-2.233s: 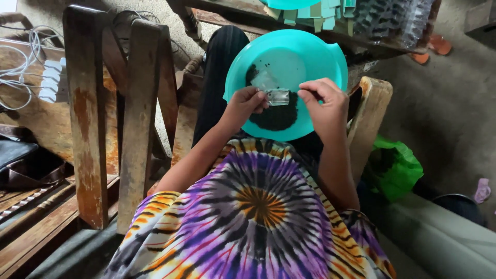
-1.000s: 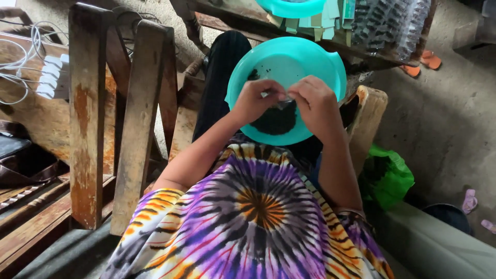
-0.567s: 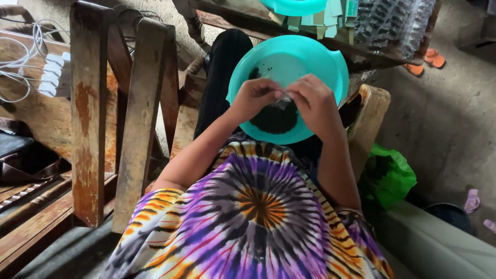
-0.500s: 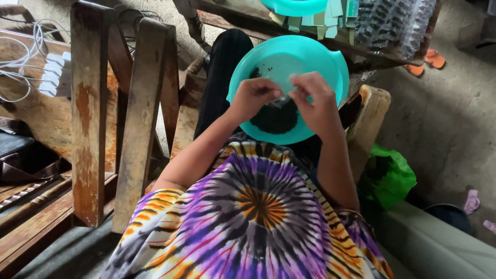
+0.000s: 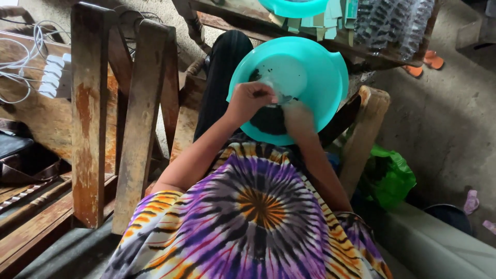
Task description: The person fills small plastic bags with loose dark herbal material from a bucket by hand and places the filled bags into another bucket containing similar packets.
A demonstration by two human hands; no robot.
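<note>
A teal plastic basin (image 5: 315,67) rests on my lap, with a heap of dark, soil-like material (image 5: 268,120) at its near side. My left hand (image 5: 252,99) is above that heap, fingers closed on a small clear plastic bag (image 5: 273,92) whose mouth points right. My right hand (image 5: 295,114) is lower, pressed down at the edge of the dark heap and blurred; its fingers are hidden. My purple, orange and black tie-dye shirt (image 5: 248,217) fills the bottom of the view.
Worn wooden posts of a frame (image 5: 88,113) stand close on the left, with white cables (image 5: 31,57) behind. A second teal basin (image 5: 294,6) and stacked packets (image 5: 392,26) lie on a bench ahead. A green plastic bag (image 5: 392,178) sits lower right.
Both hands were together at the bag over the basin. Now my right hand has dropped into the dark heap, while my left still holds the bag.
</note>
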